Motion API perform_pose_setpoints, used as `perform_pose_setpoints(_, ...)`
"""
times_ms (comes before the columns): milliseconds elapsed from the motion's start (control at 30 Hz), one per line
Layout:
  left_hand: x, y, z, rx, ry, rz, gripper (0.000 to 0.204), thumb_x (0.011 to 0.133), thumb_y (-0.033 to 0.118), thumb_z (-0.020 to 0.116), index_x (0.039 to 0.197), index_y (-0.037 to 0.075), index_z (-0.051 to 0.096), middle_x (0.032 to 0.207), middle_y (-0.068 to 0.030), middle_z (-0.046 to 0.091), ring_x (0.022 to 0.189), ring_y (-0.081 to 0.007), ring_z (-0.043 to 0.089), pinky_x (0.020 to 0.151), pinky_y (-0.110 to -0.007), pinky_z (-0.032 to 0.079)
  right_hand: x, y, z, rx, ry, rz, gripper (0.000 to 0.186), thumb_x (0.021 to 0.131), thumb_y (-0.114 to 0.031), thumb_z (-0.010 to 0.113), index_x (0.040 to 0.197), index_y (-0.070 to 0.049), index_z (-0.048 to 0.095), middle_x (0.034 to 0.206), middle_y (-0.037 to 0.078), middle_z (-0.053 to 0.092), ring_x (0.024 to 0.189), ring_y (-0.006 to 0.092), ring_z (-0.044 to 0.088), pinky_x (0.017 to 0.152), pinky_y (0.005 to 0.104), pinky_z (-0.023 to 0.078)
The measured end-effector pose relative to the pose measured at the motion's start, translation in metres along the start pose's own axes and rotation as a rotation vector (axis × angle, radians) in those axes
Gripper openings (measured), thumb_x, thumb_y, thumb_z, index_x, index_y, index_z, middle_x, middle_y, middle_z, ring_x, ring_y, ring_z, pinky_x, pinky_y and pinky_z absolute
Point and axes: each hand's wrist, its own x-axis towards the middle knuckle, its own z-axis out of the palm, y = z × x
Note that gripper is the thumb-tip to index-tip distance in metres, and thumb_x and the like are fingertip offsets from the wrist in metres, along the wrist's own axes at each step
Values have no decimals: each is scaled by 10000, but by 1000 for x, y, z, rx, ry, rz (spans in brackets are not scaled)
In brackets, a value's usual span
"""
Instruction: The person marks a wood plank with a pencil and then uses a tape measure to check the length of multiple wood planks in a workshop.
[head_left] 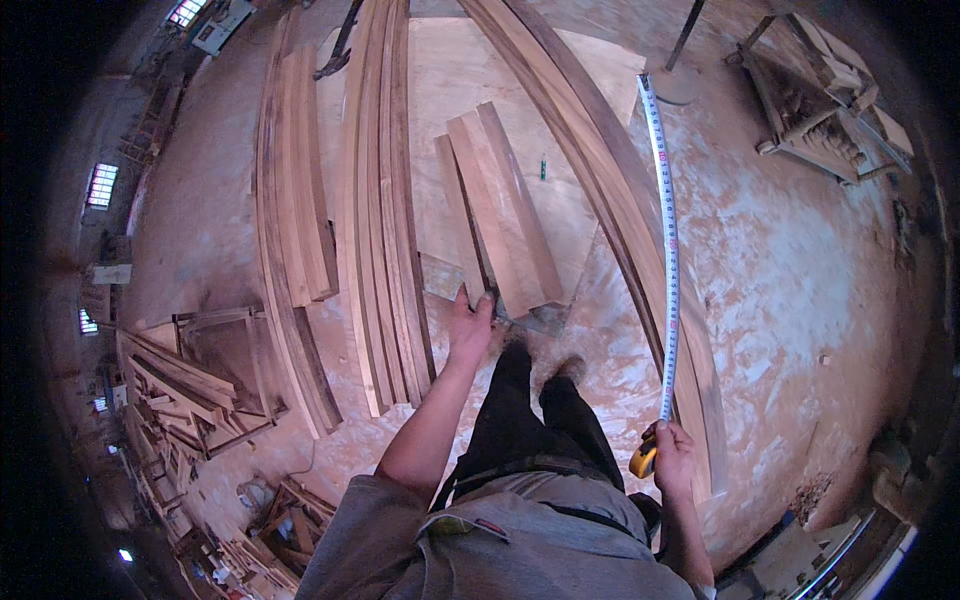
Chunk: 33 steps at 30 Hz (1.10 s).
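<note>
Tilting your right hand [676, 460], wrapped round the yellow tape measure [642, 460], could buckle its long blade [671, 250]; whether your left hand [470, 326] pinches the narrow board [461, 215], I cannot tell.

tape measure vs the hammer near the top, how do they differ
The tape measure is held in the right hand; the hammer lies loose.
The tape measure shows yellow and white; the hammer looks dark.
The tape measure is drawn out into a long strip; the hammer shows much shorter, its handle reaching the picture's top edge.
Both are hand tools.
</note>
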Motion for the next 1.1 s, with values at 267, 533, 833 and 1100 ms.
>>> perform_pose_setpoints(267, -23, 46, 4, 674, 99, 311, 636, 908, 250, 674, 1383, -75, 403, 1216, -226, 591, 1085, -339, 599, 964, -417, 461, -5, 10, 1, -28, 51, -23, 292, 998, -226, 541, 812, -24, 642, 770, 33, 645, 682, 96, 567, 648, 267, 460)
perform_pose_setpoints(533, -26, 76, 31, 711, -159, 261, 888, 793, 267, 779, 1459, -24, 268, 1279, -264, 525, 1172, -433, 518, 1024, -467, 430, -11, 7, 9, 6, 12, -26, 313, 998, -226, 540, 793, -12, 640, 709, 35, 635, 641, 96, 567, 605, 264, 454)
perform_pose_setpoints(833, -16, 79, -26, -422, -336, -322, 499, 843, 3, 555, 1334, -6, 469, 1243, -140, 612, 1044, -262, 657, 884, -398, 558, -6, 20, 6, 19, 31, -10, 304, 993, -226, 549, 804, -13, 653, 722, 41, 646, 651, 101, 575, 637, 271, 465)
perform_pose_setpoints(1100, -26, 77, -64, -531, -292, -310, 507, 835, -39, 549, 1332, 31, 474, 1176, -111, 637, 1015, -225, 654, 896, -425, 556, -5, 21, 5, -12, 4, 13, 286, 999, -220, 532, 807, -36, 636, 749, 38, 637, 679, 99, 572, 644, 263, 460)
